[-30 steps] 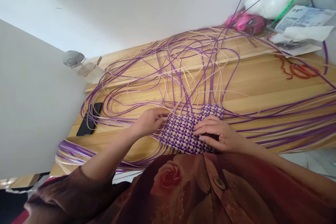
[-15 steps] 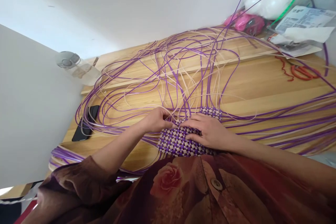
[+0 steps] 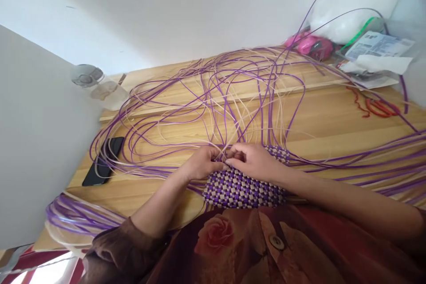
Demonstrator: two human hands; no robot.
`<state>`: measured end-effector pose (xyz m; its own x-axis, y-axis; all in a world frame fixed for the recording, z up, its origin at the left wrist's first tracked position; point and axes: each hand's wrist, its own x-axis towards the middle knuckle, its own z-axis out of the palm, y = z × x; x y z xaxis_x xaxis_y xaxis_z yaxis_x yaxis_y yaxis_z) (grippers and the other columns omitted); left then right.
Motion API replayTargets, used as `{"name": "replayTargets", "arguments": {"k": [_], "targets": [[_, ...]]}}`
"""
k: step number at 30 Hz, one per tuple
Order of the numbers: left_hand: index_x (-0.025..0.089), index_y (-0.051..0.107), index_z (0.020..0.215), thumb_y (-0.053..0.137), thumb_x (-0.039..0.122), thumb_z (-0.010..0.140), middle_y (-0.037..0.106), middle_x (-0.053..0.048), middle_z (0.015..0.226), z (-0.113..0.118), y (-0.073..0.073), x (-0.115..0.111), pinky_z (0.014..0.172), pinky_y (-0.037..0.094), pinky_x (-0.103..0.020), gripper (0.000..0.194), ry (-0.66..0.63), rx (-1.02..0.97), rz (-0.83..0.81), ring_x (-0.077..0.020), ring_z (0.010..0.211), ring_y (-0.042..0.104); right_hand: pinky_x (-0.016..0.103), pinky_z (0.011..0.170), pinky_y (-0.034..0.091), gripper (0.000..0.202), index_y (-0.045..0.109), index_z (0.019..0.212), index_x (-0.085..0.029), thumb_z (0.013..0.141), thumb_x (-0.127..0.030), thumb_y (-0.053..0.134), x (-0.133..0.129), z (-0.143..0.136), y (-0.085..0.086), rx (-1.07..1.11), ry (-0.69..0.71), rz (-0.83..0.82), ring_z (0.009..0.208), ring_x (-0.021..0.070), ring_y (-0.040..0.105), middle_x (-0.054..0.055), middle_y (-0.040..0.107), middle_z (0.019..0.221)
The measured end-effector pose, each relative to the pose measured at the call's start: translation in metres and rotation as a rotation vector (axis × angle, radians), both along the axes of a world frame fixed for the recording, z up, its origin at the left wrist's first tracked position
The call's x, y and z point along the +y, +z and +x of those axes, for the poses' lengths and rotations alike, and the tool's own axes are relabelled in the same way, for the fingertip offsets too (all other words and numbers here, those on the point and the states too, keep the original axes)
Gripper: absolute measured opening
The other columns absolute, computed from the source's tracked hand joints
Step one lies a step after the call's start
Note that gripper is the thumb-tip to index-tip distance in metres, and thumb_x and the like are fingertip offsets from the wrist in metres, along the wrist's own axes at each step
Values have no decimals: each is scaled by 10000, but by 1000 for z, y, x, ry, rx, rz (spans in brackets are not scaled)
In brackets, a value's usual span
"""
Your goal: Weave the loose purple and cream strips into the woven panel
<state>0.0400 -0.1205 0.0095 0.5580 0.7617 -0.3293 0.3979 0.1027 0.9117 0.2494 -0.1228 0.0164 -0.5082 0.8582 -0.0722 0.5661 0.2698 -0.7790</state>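
Note:
A purple and beige woven panel [image 3: 244,191] lies at the table's front edge, close against my shirt. Both hands meet at its upper edge. My left hand [image 3: 204,162] is closed in a pinch on a beige weaving strand [image 3: 218,147] that rises from the weave. My right hand [image 3: 251,159] has its thumb and fingers pinched together just beside it, also at the strands; exactly which strand they grip is hidden. Long loose purple strands [image 3: 226,115] and beige ones fan out from the panel across the table. Part of the weave shows beyond my right hand.
A black phone [image 3: 104,162] lies at the left under strands, with a clear bottle [image 3: 106,91] behind it. Orange-handled scissors [image 3: 382,108], papers [image 3: 379,49] and a pink bundle [image 3: 311,44] sit at the right. A wooden strip [image 3: 179,104] crosses the table.
My right hand has gone from lying spread over the weave to pinching beside my left hand. The left hand keeps its pinch at the weave's upper edge. The view has shifted slightly.

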Motion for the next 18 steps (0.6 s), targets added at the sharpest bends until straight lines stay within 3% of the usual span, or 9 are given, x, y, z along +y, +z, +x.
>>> {"name": "replayTargets", "arguments": {"k": [4, 8, 10, 12, 13, 15, 16, 18], "targets": [[127, 668, 777, 687, 285, 718, 612, 10, 733, 1, -7, -3, 655, 400, -226, 170, 30, -101, -10, -125, 682, 516, 247, 540, 308, 112, 611, 665, -176, 732, -262, 640, 8, -17, -9, 106, -98, -114, 561, 105, 478, -16, 565, 590], [131, 665, 834, 663, 279, 756, 616, 4, 759, 2, -7, -5, 664, 410, -234, 167, 56, -168, -37, -127, 682, 521, 228, 471, 302, 87, 545, 667, -178, 721, -230, 587, 20, -22, -8, 200, -168, -279, 490, 86, 438, -31, 518, 556], [132, 667, 883, 661, 288, 772, 625, -1, 780, 3, -5, -7, 675, 415, -237, 192, 60, -220, -76, -127, 689, 530, 228, 400, 258, 175, 478, 656, -195, 785, -297, 536, 33, -12, 9, 240, -187, -380, 407, 77, 376, -48, 453, 504], [125, 672, 909, 667, 298, 780, 639, -12, 793, 3, -3, -8, 690, 421, -244, 216, 55, -286, -138, -128, 692, 544, 227, 355, 180, 256, 423, 641, -212, 834, -356, 510, 52, 14, 39, 297, -233, -469, 352, 66, 310, -69, 371, 459], [120, 678, 916, 673, 304, 780, 646, -19, 797, 3, -2, -8, 692, 424, -247, 230, 52, -313, -167, -129, 691, 553, 223, 360, 134, 228, 436, 658, -210, 829, -313, 547, 63, 32, 56, 426, -341, -499, 347, 52, 294, -78, 357, 457], [117, 688, 962, 685, 308, 779, 669, -39, 846, 3, -1, -8, 724, 435, -260, 264, 30, -361, -214, -141, 724, 581, 221, 395, 61, 230, 413, 676, -218, 897, -256, 462, 87, 74, 89, 519, -467, -402, 342, 19, 223, -103, 255, 449], [116, 693, 974, 692, 310, 777, 680, -50, 870, 3, -1, -7, 741, 442, -268, 276, 24, -373, -242, -148, 742, 595, 230, 413, 47, 244, 417, 678, -218, 920, -231, 442, 97, 95, 101, 572, -556, -242, 347, 6, 211, -104, 230, 452], [115, 703, 976, 708, 320, 767, 695, -67, 891, 2, -2, -6, 753, 453, -281, 293, 33, -384, -306, -158, 751, 614, 231, 427, 52, 302, 382, 661, -215, 962, -243, 371, 110, 128, 113, 531, -631, -109, 360, -7, 200, -97, 234, 467]]}}
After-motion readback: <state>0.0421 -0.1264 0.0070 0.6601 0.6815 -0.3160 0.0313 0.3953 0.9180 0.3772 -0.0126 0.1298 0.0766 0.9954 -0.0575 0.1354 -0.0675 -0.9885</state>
